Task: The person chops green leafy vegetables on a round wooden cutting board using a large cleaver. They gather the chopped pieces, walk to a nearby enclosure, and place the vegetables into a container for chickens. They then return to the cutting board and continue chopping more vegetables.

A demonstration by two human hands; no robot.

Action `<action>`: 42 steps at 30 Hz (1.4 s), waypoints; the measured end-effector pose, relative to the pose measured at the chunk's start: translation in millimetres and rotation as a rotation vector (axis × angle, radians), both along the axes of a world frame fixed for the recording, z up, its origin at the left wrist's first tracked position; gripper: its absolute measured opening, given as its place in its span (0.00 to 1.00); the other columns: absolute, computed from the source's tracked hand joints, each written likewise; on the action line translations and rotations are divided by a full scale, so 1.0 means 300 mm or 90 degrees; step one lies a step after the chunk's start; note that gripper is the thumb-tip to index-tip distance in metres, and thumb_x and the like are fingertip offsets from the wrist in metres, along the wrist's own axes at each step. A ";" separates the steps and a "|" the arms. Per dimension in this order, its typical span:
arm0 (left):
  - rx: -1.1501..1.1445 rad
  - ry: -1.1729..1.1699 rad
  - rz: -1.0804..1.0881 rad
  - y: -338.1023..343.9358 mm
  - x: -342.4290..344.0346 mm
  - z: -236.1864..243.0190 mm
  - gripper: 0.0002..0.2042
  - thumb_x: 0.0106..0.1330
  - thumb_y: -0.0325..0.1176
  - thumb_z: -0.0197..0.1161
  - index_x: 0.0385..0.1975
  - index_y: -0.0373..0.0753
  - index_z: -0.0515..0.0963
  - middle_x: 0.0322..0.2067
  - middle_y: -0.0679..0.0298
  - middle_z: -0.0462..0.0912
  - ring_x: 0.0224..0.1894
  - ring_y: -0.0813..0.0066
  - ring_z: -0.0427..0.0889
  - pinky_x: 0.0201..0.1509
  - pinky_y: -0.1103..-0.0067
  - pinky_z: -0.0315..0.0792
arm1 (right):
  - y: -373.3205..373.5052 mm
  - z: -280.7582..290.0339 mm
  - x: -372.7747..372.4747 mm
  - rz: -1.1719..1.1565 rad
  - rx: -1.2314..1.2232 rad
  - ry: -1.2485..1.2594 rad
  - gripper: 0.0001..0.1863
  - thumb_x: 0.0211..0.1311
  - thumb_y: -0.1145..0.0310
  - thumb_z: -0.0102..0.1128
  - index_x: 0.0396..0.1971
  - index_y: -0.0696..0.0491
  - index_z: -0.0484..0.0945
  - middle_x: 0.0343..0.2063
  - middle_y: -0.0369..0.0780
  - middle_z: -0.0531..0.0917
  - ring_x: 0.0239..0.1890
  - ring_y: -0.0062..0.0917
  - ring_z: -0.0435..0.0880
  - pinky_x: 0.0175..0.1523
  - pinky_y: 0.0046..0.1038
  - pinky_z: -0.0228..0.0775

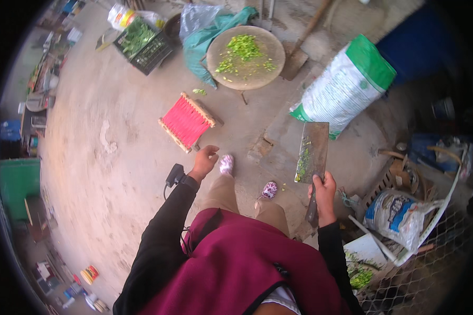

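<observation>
My right hand [325,194] grips the handle of a wide cleaver [317,147], its blade flecked with chopped green bits. My left hand [205,161] hangs empty with loosely curled, parted fingers, just below a small stool [186,121] with a red woven seat. A black device on a cord [174,175] is at the left wrist. Beyond the stool, a round chopping board [270,58] carries chopped greens [244,47].
Ahead are a crate of leafy greens [142,42], a teal sheet [194,58], a shovel [294,63] and a tall white-green sack [341,89]. Lower right hold clutter, a white bag [399,220], more greens [361,277] and wire mesh [415,283]. Assorted items line the left edge.
</observation>
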State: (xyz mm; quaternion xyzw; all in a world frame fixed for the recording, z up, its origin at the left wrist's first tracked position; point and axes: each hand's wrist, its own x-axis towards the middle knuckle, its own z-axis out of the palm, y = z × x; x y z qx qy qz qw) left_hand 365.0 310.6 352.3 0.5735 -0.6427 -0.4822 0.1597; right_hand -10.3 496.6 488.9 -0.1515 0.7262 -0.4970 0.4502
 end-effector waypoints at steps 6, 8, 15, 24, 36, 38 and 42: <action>-0.040 -0.006 -0.010 -0.204 0.056 -0.071 0.22 0.57 0.30 0.63 0.54 0.37 0.77 0.45 0.46 0.84 0.48 0.49 0.84 0.54 0.65 0.76 | -0.364 -0.024 0.115 0.072 0.062 0.007 0.04 0.70 0.73 0.55 0.36 0.53 0.70 0.17 0.35 0.74 0.12 0.19 0.72 0.15 0.23 0.64; -0.024 -0.039 -0.040 -0.308 0.083 -0.078 0.26 0.56 0.31 0.62 0.59 0.38 0.73 0.47 0.43 0.82 0.50 0.46 0.82 0.57 0.63 0.74 | -0.491 -0.045 0.176 0.063 0.075 0.013 0.03 0.70 0.73 0.55 0.37 0.53 0.70 0.16 0.35 0.74 0.12 0.19 0.72 0.16 0.23 0.64; -0.035 0.011 -0.077 -0.708 0.054 -0.099 0.31 0.59 0.30 0.61 0.65 0.34 0.65 0.62 0.42 0.72 0.64 0.45 0.71 0.68 0.63 0.67 | -0.826 -0.238 0.189 0.102 0.103 0.125 0.02 0.70 0.72 0.54 0.37 0.54 0.71 0.15 0.35 0.74 0.11 0.18 0.71 0.16 0.23 0.64; -0.250 0.010 -0.349 -1.136 -0.183 -0.308 0.41 0.56 0.24 0.64 0.72 0.33 0.53 0.71 0.41 0.54 0.74 0.41 0.52 0.76 0.60 0.54 | -1.350 -0.635 -0.140 0.254 -0.013 0.665 0.10 0.62 0.73 0.57 0.41 0.60 0.75 0.32 0.53 0.80 0.39 0.53 0.79 0.44 0.45 0.71; -0.344 -0.104 -0.009 -1.324 -0.587 -0.660 0.41 0.59 0.30 0.63 0.72 0.26 0.51 0.74 0.38 0.45 0.76 0.34 0.43 0.75 0.48 0.42 | -1.641 -0.915 0.031 0.364 -0.067 0.687 0.13 0.63 0.76 0.55 0.47 0.62 0.72 0.36 0.54 0.77 0.37 0.55 0.77 0.41 0.46 0.72; -0.305 -0.049 -0.034 -1.338 -0.580 -0.653 0.40 0.59 0.28 0.62 0.73 0.30 0.51 0.74 0.40 0.45 0.77 0.37 0.43 0.76 0.50 0.42 | -1.731 -0.879 -0.065 0.325 -0.137 0.762 0.14 0.64 0.76 0.55 0.48 0.63 0.72 0.37 0.54 0.77 0.39 0.55 0.78 0.41 0.45 0.73; -0.376 -0.024 -0.004 -1.440 -0.533 -0.667 0.38 0.62 0.27 0.59 0.73 0.31 0.51 0.75 0.42 0.46 0.77 0.41 0.45 0.77 0.52 0.42 | -2.031 -0.886 -0.281 0.305 -0.180 0.837 0.15 0.64 0.75 0.56 0.50 0.61 0.78 0.49 0.52 0.81 0.45 0.52 0.82 0.50 0.40 0.77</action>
